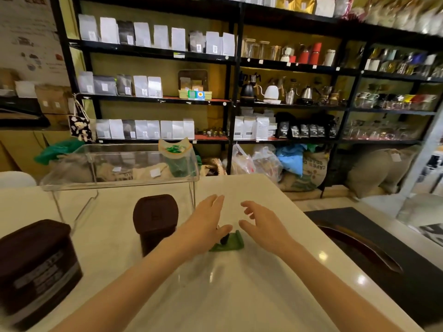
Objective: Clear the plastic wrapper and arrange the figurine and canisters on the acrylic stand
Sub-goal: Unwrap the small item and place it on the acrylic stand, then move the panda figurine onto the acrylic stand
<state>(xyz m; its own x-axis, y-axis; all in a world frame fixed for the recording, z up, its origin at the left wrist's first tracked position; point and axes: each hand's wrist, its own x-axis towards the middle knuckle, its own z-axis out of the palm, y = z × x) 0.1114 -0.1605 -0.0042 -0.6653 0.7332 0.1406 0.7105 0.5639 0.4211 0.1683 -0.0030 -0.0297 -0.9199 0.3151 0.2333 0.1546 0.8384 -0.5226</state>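
A small green figurine (230,243) lies on the white counter, between my two hands. My left hand (206,224) hovers over its left side with fingers spread, the thumb near a dark part of it. My right hand (261,224) is open just to its right, fingers curled slightly. A clear plastic wrapper (215,279) lies flat on the counter under my forearms. One dark brown canister (155,219) stands beside the left hand; a larger one (36,267) stands at the near left. The clear acrylic stand (115,185) sits behind them with a green-labelled bag (178,159) on top.
A dark tray or sink recess (359,245) lies at the counter's right. Black shelves (235,99) behind hold coffee bags, kettles and jars. Sacks and plastic bags (271,161) are piled on the floor beyond the counter's far edge.
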